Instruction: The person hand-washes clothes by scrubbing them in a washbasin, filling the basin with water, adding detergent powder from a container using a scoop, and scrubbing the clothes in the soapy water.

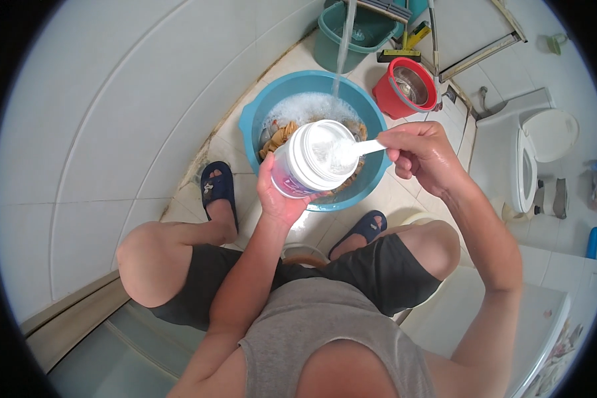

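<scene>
My left hand (280, 199) is wrapped round a white plastic tub (298, 174) with a coloured label, tilted so its open mouth faces up. White powder shows inside. Between the thumb and fingers of my right hand (418, 154) is the handle of a white scoop (368, 146); its bowl lies in the tub's mouth, heaped with powder. Beneath them a blue basin (247, 126) holds foamy water and soaked brown and grey cloth (278, 140). The tub and my hands hide part of the cloth.
Water (342, 56) streams down into the basin. Behind it stand a green tub (326, 48), a red bucket (386, 99) with a metal bowl inside, and a yellow brush (414, 40). A toilet (511, 159) is at the right, a tiled wall (139, 99) at the left.
</scene>
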The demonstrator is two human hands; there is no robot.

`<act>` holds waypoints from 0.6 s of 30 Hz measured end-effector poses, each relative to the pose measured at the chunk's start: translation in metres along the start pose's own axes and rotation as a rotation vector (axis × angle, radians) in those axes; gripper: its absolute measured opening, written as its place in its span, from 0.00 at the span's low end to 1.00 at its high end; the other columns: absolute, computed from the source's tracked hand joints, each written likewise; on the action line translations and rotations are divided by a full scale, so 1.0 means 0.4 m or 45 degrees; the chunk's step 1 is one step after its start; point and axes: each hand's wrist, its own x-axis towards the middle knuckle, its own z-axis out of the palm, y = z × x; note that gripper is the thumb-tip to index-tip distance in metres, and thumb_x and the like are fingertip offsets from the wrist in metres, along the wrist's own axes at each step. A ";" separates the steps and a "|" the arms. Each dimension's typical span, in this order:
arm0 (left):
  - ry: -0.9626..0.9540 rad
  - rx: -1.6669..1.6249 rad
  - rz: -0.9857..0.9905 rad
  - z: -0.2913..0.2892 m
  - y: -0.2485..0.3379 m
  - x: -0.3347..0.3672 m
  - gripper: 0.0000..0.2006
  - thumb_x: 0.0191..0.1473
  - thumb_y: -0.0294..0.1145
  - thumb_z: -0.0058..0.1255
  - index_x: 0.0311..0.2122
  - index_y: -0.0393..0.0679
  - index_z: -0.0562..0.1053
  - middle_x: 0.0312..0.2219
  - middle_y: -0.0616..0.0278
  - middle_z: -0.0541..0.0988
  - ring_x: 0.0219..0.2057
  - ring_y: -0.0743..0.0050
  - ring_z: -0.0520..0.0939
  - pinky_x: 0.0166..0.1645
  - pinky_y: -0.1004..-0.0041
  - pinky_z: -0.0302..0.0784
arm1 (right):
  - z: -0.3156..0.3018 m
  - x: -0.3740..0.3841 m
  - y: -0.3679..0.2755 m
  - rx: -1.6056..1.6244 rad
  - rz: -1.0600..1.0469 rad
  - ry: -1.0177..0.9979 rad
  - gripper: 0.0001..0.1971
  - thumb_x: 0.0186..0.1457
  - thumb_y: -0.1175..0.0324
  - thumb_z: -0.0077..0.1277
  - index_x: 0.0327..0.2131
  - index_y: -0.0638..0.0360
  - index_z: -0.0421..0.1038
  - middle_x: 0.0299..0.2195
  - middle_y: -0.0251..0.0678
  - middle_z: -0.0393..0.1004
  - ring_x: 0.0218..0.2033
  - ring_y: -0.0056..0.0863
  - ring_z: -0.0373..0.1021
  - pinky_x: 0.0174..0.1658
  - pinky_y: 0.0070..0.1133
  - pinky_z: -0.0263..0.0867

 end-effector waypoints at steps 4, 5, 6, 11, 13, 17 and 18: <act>0.071 -0.037 0.025 -0.002 0.027 0.001 0.40 0.59 0.68 0.39 0.68 0.52 0.62 0.63 0.52 0.68 0.56 0.45 0.74 0.44 0.49 0.77 | -0.034 -0.002 -0.007 0.171 -0.036 0.066 0.06 0.59 0.72 0.59 0.32 0.67 0.81 0.21 0.31 0.75 0.18 0.13 0.66 0.20 0.15 0.60; 0.079 -0.048 0.060 -0.010 0.041 0.004 0.39 0.59 0.68 0.38 0.67 0.52 0.62 0.62 0.52 0.68 0.56 0.45 0.74 0.44 0.49 0.77 | -0.039 0.002 -0.005 0.077 -0.132 0.170 0.07 0.59 0.72 0.59 0.33 0.67 0.81 0.21 0.31 0.75 0.18 0.14 0.66 0.20 0.15 0.60; 0.088 -0.057 0.096 -0.018 0.055 0.007 0.38 0.59 0.67 0.38 0.67 0.52 0.63 0.62 0.53 0.68 0.55 0.45 0.74 0.44 0.49 0.77 | -0.046 0.008 -0.003 -0.017 -0.228 0.274 0.07 0.60 0.71 0.59 0.34 0.66 0.81 0.22 0.31 0.75 0.18 0.14 0.66 0.21 0.15 0.61; -0.048 -0.096 0.301 -0.033 0.121 0.009 0.37 0.58 0.65 0.40 0.67 0.56 0.63 0.62 0.51 0.68 0.56 0.38 0.73 0.45 0.49 0.77 | -0.063 0.059 0.024 -0.625 -0.615 0.530 0.12 0.61 0.66 0.58 0.36 0.69 0.83 0.23 0.32 0.79 0.22 0.14 0.70 0.25 0.15 0.67; -0.089 -0.075 0.331 -0.039 0.148 0.008 0.37 0.57 0.65 0.41 0.68 0.56 0.62 0.62 0.50 0.67 0.56 0.37 0.73 0.46 0.49 0.77 | -0.075 0.081 0.021 -0.557 -0.623 0.554 0.13 0.61 0.66 0.58 0.36 0.69 0.83 0.23 0.32 0.79 0.21 0.14 0.70 0.25 0.16 0.67; -0.175 -0.067 0.384 -0.049 0.170 -0.003 0.38 0.56 0.63 0.46 0.68 0.56 0.62 0.63 0.49 0.65 0.57 0.35 0.71 0.48 0.49 0.78 | -0.111 0.119 0.034 -0.358 -0.633 0.591 0.12 0.60 0.67 0.58 0.35 0.70 0.82 0.23 0.33 0.78 0.21 0.15 0.70 0.24 0.16 0.67; -0.217 -0.072 0.381 -0.052 0.173 -0.002 0.38 0.56 0.63 0.46 0.68 0.56 0.61 0.63 0.49 0.65 0.57 0.34 0.71 0.49 0.48 0.78 | -0.113 0.121 0.036 -0.297 -0.616 0.636 0.12 0.60 0.68 0.58 0.34 0.70 0.82 0.23 0.33 0.78 0.21 0.15 0.69 0.24 0.16 0.67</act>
